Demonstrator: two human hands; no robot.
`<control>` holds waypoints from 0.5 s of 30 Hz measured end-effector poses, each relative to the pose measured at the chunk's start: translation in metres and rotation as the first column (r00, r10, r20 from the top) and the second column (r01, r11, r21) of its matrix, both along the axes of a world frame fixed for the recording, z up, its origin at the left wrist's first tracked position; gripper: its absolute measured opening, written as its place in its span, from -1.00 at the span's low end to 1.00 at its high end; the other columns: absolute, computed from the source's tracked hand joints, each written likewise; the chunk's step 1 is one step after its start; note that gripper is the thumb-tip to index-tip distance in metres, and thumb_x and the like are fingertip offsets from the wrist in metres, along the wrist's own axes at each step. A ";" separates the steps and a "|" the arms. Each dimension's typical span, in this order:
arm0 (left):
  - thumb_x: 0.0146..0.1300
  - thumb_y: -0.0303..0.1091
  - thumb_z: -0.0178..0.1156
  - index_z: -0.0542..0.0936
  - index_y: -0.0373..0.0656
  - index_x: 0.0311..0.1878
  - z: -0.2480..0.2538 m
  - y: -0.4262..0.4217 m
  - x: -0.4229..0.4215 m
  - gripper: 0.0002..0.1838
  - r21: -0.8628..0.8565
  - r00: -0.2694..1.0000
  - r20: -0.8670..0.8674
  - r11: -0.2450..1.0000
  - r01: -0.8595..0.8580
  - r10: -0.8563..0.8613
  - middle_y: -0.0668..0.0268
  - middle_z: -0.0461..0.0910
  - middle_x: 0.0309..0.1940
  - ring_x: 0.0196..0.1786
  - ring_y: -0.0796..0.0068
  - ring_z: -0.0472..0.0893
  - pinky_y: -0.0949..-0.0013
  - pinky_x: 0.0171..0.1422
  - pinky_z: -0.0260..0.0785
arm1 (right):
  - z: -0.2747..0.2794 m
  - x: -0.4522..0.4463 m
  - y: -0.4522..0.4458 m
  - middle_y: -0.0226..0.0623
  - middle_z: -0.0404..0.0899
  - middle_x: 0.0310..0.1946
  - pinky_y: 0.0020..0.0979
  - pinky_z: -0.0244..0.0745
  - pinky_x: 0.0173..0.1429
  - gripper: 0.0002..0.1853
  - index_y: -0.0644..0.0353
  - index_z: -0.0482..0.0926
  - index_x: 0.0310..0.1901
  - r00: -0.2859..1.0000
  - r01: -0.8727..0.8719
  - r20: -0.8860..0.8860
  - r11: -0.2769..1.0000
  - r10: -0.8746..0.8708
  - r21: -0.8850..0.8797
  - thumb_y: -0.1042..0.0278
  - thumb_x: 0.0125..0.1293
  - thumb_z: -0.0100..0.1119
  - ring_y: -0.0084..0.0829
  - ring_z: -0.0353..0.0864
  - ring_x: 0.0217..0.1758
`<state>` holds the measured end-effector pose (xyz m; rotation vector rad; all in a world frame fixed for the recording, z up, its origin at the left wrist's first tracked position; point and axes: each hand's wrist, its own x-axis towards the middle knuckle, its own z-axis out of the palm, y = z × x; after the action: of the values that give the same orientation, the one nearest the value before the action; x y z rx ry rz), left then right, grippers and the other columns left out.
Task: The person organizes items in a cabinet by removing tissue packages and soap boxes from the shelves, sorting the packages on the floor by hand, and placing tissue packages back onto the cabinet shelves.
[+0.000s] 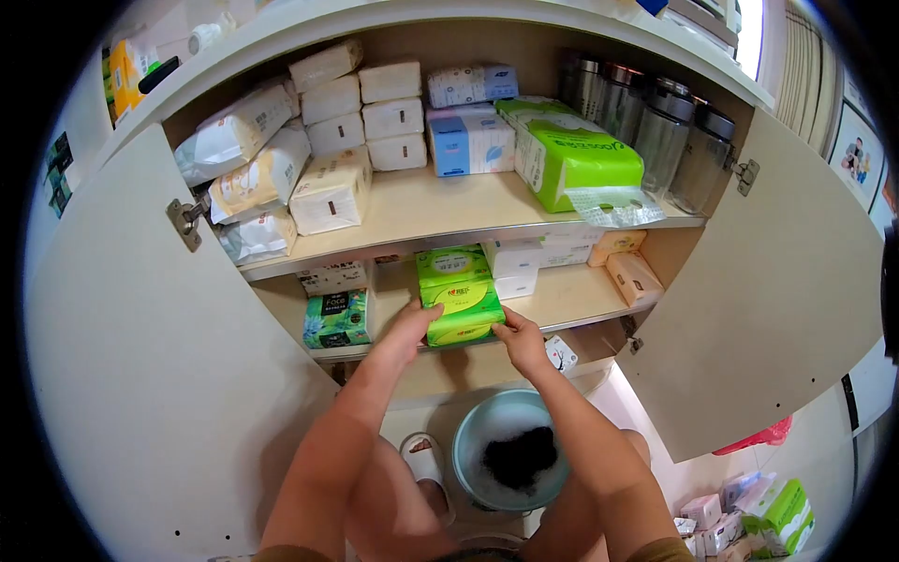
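On the cabinet's lower shelf, a bright green tissue pack (464, 314) sits at the front edge, between my two hands. My left hand (415, 330) grips its left side, thumb on top. My right hand (521, 339) closes on its front right corner. Directly behind lies a similar green tissue pack (452, 263). To the left is a dark green and blue patterned tissue pack (337, 318), and to the right a white tissue pack (513, 267). The undersides of my fingers are hidden.
Cabinet doors stand open at left (140, 356) and right (768, 300). The upper shelf (412, 206) holds several tissue packs and glass bottles (667, 131). A basin (459, 468) with suds and something black stands between my legs. More packs (782, 515) lie lower right.
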<state>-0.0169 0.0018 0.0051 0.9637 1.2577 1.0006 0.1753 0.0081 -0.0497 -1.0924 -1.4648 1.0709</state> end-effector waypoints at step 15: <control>0.13 -0.48 -0.13 0.38 -0.28 -0.13 -0.016 0.038 0.016 -0.77 0.156 0.972 0.227 0.984 -0.090 0.053 0.15 0.46 -0.21 -0.23 0.32 0.49 0.29 -0.19 0.36 | 0.010 -0.008 -0.004 0.00 0.46 -0.34 -0.34 0.31 -0.16 -0.59 0.30 0.35 -0.10 0.974 0.083 0.202 0.990 -0.105 0.114 0.47 -0.07 0.13 -0.12 0.44 -0.25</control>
<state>-0.0012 0.0401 -0.0107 0.9091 1.0403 1.2496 0.1678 0.0036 -0.0397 -1.2144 -1.5972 0.8231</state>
